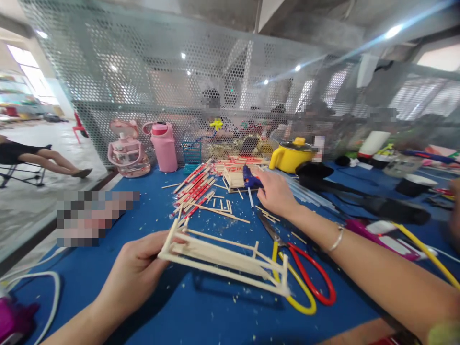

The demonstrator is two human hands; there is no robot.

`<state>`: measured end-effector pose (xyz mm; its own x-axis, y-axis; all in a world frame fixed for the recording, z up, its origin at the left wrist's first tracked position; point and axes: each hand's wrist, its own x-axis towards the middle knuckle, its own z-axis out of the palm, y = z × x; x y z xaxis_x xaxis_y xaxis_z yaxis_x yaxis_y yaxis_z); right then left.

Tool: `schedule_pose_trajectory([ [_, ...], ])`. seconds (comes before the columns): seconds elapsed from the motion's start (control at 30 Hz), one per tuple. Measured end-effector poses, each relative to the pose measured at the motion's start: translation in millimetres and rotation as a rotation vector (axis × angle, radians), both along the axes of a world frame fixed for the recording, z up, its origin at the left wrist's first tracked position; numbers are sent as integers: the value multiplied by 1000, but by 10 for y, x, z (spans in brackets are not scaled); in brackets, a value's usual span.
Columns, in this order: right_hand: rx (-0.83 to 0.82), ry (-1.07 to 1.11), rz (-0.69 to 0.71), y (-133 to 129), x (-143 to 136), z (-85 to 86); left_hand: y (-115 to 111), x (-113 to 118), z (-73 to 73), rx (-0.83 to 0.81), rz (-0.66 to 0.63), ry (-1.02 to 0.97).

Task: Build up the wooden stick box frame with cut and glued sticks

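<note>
My left hand [138, 266] is closed on the left end of a pale wooden stick frame [223, 258], held tilted above the blue table. Farther back, my right hand [275, 191] reaches to a blue glue gun [250, 178], its fingers closed at the tool's right side. The glue gun's front lies over a smaller stick structure [233, 179], and a clear glue stick [250, 196] is just below it. Scissors [305, 273] with red and yellow handles lie partly behind the frame's right end.
Loose sticks and red-and-white wrappers [196, 189] lie at the table's middle back. Pink bottles [164, 148] and a yellow pot [293, 155] stand behind. Clear glue sticks [311, 191] and a black tool [377, 203] are right. Someone's legs [46, 160] show left.
</note>
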<state>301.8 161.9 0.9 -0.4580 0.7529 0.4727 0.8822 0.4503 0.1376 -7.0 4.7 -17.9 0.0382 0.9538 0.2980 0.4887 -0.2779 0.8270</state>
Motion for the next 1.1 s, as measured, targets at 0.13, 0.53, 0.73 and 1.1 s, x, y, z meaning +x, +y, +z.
schedule_pose_trajectory([
  [0.13, -109, -5, 64, -380, -149, 132, 16, 8, -15, -210, -62, -110],
  [0.53, -409, 48, -182, -403, 358, -63, 99, -11, -84, -474, -63, -186],
  [0.73, -432, 101, -128, -415, 287, -131, 80, -20, -110, -453, -96, -98],
  [1.1, -329, 480, -143, -612, 162, 7, 63, 41, -30, -462, 28, -348],
])
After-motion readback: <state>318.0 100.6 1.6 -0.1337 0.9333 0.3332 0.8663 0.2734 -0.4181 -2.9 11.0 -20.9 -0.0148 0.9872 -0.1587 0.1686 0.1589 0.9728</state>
